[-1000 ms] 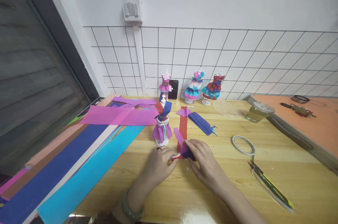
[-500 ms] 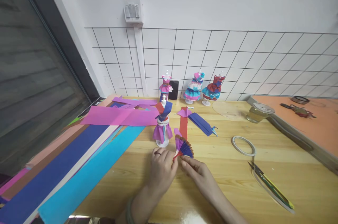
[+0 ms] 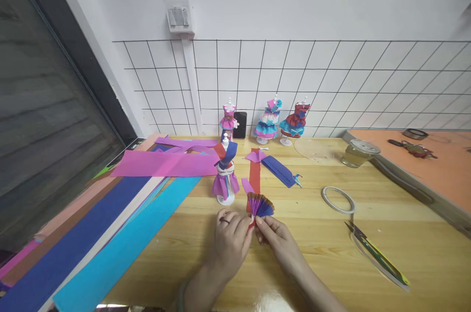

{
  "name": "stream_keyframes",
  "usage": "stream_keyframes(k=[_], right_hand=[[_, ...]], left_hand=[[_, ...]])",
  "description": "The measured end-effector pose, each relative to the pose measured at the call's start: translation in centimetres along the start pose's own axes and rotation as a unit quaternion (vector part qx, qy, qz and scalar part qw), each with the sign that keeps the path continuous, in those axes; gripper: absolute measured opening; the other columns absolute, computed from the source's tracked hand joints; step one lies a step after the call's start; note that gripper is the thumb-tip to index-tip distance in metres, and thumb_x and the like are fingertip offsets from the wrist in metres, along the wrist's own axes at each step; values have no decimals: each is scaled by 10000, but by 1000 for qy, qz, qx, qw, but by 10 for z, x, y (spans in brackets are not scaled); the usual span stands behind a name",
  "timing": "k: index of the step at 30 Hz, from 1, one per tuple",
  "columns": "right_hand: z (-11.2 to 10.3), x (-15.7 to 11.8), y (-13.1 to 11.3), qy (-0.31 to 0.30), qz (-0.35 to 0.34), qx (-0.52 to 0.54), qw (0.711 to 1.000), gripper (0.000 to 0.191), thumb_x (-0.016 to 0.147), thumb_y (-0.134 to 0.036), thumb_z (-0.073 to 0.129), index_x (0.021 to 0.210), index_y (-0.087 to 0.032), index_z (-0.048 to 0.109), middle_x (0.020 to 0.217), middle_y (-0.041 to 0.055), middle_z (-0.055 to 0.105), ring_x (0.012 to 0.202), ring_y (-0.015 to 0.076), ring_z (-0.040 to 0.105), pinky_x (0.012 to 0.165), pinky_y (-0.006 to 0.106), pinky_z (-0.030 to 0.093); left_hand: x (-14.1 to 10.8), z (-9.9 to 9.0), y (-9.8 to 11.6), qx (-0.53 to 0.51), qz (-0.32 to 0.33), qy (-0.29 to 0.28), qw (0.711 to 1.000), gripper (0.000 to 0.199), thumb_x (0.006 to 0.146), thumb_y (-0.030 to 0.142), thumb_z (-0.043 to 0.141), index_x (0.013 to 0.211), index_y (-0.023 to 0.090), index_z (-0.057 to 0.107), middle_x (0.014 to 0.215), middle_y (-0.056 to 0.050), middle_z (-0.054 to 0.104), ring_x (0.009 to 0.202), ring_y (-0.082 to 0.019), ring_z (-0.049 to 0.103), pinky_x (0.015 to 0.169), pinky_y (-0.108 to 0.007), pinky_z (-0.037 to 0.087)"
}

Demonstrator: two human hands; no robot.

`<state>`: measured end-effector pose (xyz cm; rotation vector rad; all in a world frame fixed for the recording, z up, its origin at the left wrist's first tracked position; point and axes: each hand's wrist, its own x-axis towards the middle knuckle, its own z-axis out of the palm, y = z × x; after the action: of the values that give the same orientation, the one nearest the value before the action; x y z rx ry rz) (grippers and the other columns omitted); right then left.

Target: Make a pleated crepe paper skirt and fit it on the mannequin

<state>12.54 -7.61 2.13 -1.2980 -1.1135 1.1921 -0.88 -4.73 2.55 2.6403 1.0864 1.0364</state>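
Observation:
A pleated crepe paper fan [image 3: 260,205], purple and blue with a brown edge, spreads upward from between my hands. Its gathered base is pinched by the fingers of my left hand [image 3: 232,238]. From the other side my right hand [image 3: 276,239] grips the same base with thumb and fingers. Just behind my left hand a small white dress form [image 3: 225,179] stands upright, dressed in red, blue and purple paper. A red paper strip [image 3: 254,177] lies behind the fan, and right of it is a folded blue paper piece [image 3: 277,171].
Long crepe paper strips [image 3: 121,233] cover the table's left side. Scissors [image 3: 377,253] and a roll of white tape [image 3: 339,200] lie on the right, with a cup [image 3: 359,154] behind. Dressed forms [image 3: 268,123] and a phone [image 3: 240,125] stand along the wall.
My right hand has closed in on the fan's base beside my left hand. The fan has turned more upright and shifted slightly right. The camera view has shifted a little.

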Motion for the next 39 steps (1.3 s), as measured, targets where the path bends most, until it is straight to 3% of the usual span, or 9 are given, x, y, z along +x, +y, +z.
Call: stream_keyframes(k=[5, 9, 12, 16, 19, 23, 28, 34, 39], right_hand=[[-2, 2, 1, 6, 4, 5, 1000, 408, 725, -554, 492, 581, -174, 454, 517, -38, 406, 497, 104, 386, 510, 229, 312], [-2, 2, 1, 3, 2, 17, 1000, 392, 740, -529, 491, 585, -170, 455, 510, -38, 406, 494, 100, 372, 506, 228, 292], [-2, 2, 2, 0, -2, 29, 1000, 367, 763, -505, 477, 619, -167, 466, 525, -37, 408, 503, 99, 371, 511, 227, 288], [-2, 1, 1, -20, -18, 23, 999, 343, 785, -478, 462, 658, -160, 486, 547, -32, 413, 525, 101, 373, 532, 231, 294], [0, -1, -4, -46, -27, 9, 999, 341, 790, -472, 455, 664, -157, 490, 559, -28, 415, 537, 105, 378, 541, 234, 301], [2, -3, -9, -70, -34, -20, 997, 336, 800, -458, 444, 648, -161, 473, 576, -28, 402, 553, 107, 376, 549, 233, 307], [0, -1, -9, -81, -41, -45, 995, 334, 814, -442, 434, 632, -162, 459, 561, -31, 386, 546, 102, 362, 530, 226, 297], [1, 1, -7, -94, -53, -49, 993, 303, 797, -425, 473, 657, -156, 477, 637, -9, 455, 610, 112, 414, 567, 222, 333], [1, 3, -6, -80, -50, -80, 992, 333, 788, -452, 473, 654, -149, 504, 594, -21, 430, 573, 108, 397, 540, 219, 321]], left_hand=[[-3, -7, -4, -32, 22, -42, 998, 216, 806, 205, 462, 1001, 178, 550, 900, -72, 619, 883, -211, 524, 809, -394, 378], [-3, -8, -7, -99, 1, -9, 995, 252, 816, 182, 446, 1031, 202, 575, 1009, -73, 599, 956, -204, 505, 829, -369, 393], [-1, -7, -8, -171, -63, 17, 983, 221, 820, 183, 438, 915, 208, 636, 961, -69, 604, 950, -188, 516, 824, -338, 411], [6, -7, -9, -277, -162, 37, 947, 173, 791, 232, 496, 831, 183, 657, 893, -68, 603, 881, -175, 547, 803, -315, 431], [10, -7, -9, -362, -201, 11, 910, 172, 774, 254, 524, 830, 165, 660, 870, -65, 598, 846, -164, 555, 785, -288, 435], [12, -6, -12, -442, -227, -35, 867, 181, 749, 279, 552, 756, 134, 660, 802, -60, 581, 766, -152, 543, 696, -249, 432], [13, -9, -13, -481, -272, -45, 832, 197, 706, 295, 599, 655, 106, 630, 694, -39, 557, 665, -122, 501, 616, -221, 396], [14, -11, -14, -577, -310, -89, 750, 245, 693, 326, 617, 761, 93, 641, 696, -57, 619, 640, -131, 530, 628, -245, 414], [12, -10, -16, -602, -307, -95, 731, 264, 699, 335, 614, 785, 88, 651, 727, -70, 644, 667, -145, 553, 666, -259, 425]])
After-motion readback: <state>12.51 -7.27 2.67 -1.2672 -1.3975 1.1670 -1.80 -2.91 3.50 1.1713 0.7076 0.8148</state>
